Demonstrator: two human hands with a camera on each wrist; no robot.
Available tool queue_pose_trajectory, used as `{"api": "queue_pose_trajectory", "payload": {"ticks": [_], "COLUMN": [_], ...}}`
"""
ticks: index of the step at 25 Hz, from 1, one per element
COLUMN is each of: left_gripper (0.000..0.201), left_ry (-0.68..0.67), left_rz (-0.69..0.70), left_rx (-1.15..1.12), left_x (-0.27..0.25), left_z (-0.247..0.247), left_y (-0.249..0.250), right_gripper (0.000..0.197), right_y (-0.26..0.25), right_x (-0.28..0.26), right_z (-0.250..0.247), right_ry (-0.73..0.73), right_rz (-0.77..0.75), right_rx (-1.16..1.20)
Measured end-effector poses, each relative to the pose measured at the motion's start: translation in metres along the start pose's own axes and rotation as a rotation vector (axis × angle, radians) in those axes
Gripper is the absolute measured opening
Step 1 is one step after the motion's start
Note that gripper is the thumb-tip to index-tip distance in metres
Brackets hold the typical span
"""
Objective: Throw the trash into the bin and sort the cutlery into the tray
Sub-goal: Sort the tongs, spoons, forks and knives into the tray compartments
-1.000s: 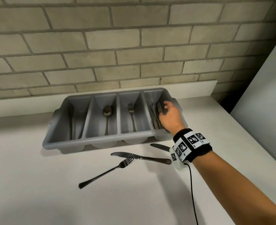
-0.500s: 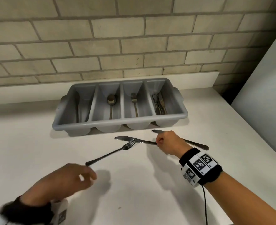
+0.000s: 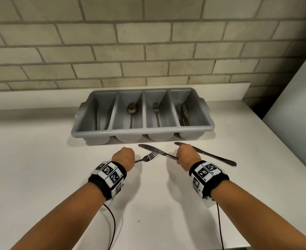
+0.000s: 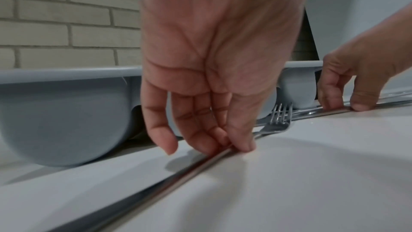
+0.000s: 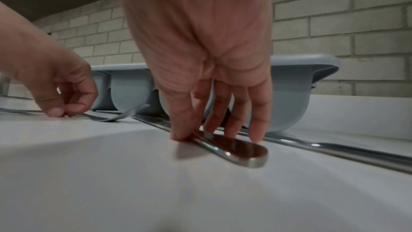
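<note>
A grey four-compartment cutlery tray (image 3: 141, 131) stands against the wall. It holds a spoon (image 3: 132, 110), a fork (image 3: 155, 112) and several pieces (image 3: 182, 114) at the far right. In front of it a loose fork (image 3: 148, 157) lies with its tines over a knife (image 3: 148, 148). My left hand (image 3: 123, 156) pinches the fork's handle (image 4: 189, 170) between thumb and fingertips (image 4: 245, 145) on the tabletop. My right hand (image 3: 185, 153) pinches the knife's handle (image 5: 240, 153) the same way. A second knife (image 3: 211, 156) lies just right of my right hand.
The white countertop (image 3: 58, 177) ends at a brick wall (image 3: 148, 51) behind the tray. A pale panel (image 3: 296, 105) rises at the right, beside the counter's right edge. Black cables (image 3: 112, 228) trail from both wristbands.
My right hand left the tray's right compartment and came down onto the knife handle. My left hand came into view and took hold of the fork handle.
</note>
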State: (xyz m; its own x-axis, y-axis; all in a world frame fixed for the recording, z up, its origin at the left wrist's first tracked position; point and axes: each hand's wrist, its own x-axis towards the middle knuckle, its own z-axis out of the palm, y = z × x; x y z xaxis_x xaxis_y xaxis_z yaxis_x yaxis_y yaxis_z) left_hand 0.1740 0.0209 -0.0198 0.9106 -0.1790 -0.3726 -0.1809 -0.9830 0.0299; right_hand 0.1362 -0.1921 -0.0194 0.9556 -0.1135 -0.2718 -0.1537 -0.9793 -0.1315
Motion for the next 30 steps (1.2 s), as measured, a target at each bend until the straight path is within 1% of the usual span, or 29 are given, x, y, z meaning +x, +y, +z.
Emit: {"api": "queue_pose_trajectory", "payload": {"ticks": [3, 6, 8, 9, 11, 12, 13, 15, 17, 18, 19, 20, 21, 22, 23, 25, 27, 28, 29, 30], "left_gripper": [0.028, 0.024, 0.022, 0.022, 0.021, 0.021, 0.023, 0.026, 0.021, 0.021, 0.023, 0.023, 0.022, 0.020, 0.021, 0.030, 0.035, 0.035, 0.035, 0.036], "left_ry": [-0.045, -0.073, -0.044, -0.038, -0.014, 0.013, 0.055, 0.195, 0.354, 0.396, 0.400, 0.361, 0.299, 0.254, 0.219, 0.141, 0.131, 0.112, 0.085, 0.098], "left_rz": [0.048, 0.073, 0.102, 0.158, 0.313, 0.372, 0.415, 0.450, 0.392, 0.342, 0.273, 0.200, 0.139, 0.090, 0.068, -0.005, 0.030, 0.031, 0.010, -0.006], "left_rx": [0.055, 0.012, -0.160, -0.284, -0.512, -0.613, -0.713, -0.893, -1.043, -1.086, -1.128, -1.161, -1.171, -1.132, -1.023, -0.798, -0.532, -0.514, -0.564, -0.634], "left_x": [0.001, -0.009, -0.018, -0.022, -0.038, -0.045, -0.050, -0.054, -0.043, -0.035, -0.024, -0.012, 0.000, 0.011, 0.023, 0.044, 0.059, 0.061, 0.065, 0.068], "left_z": [0.006, 0.003, -0.005, -0.010, -0.028, -0.040, -0.053, -0.080, -0.102, -0.112, -0.119, -0.125, -0.130, -0.135, -0.137, -0.136, -0.134, -0.132, -0.131, -0.129], "left_y": [-0.001, -0.002, -0.006, -0.007, -0.005, -0.001, 0.003, 0.016, 0.030, 0.038, 0.045, 0.055, 0.065, 0.072, 0.078, 0.087, 0.093, 0.097, 0.097, 0.096], "right_gripper": [0.028, 0.035, 0.033, 0.031, 0.029, 0.025, 0.022, 0.022, 0.027, 0.033, 0.037, 0.035, 0.030, 0.025, 0.022, 0.019, 0.020, 0.021, 0.021, 0.022], "right_y": [-0.004, -0.002, 0.003, 0.006, 0.008, 0.009, 0.011, 0.018, 0.029, 0.035, 0.041, 0.048, 0.056, 0.062, 0.067, 0.076, 0.076, 0.075, 0.074, 0.071], "right_x": [-0.005, -0.012, -0.016, -0.019, -0.026, -0.030, -0.034, -0.041, -0.048, -0.050, -0.049, -0.047, -0.043, -0.038, -0.032, -0.023, -0.017, -0.014, -0.012, -0.010], "right_z": [0.003, 0.007, 0.005, 0.002, -0.008, -0.013, -0.018, -0.033, -0.052, -0.061, -0.069, -0.074, -0.081, -0.084, -0.088, -0.094, -0.099, -0.100, -0.101, -0.102], "right_ry": [-0.025, -0.069, -0.116, -0.150, -0.231, -0.251, -0.241, -0.151, -0.007, 0.085, 0.185, 0.277, 0.347, 0.398, 0.434, 0.476, 0.506, 0.515, 0.513, 0.501], "right_rz": [0.040, 0.062, 0.007, -0.032, -0.096, -0.120, -0.150, -0.188, -0.184, -0.175, -0.158, -0.128, -0.095, -0.065, -0.043, -0.019, -0.005, 0.000, 0.008, 0.020], "right_rx": [0.033, -0.018, 0.000, 0.009, 0.015, 0.024, 0.054, 0.208, 0.502, 0.638, 0.745, 0.824, 0.881, 0.912, 0.929, 0.953, 0.981, 0.987, 0.991, 0.999]}}
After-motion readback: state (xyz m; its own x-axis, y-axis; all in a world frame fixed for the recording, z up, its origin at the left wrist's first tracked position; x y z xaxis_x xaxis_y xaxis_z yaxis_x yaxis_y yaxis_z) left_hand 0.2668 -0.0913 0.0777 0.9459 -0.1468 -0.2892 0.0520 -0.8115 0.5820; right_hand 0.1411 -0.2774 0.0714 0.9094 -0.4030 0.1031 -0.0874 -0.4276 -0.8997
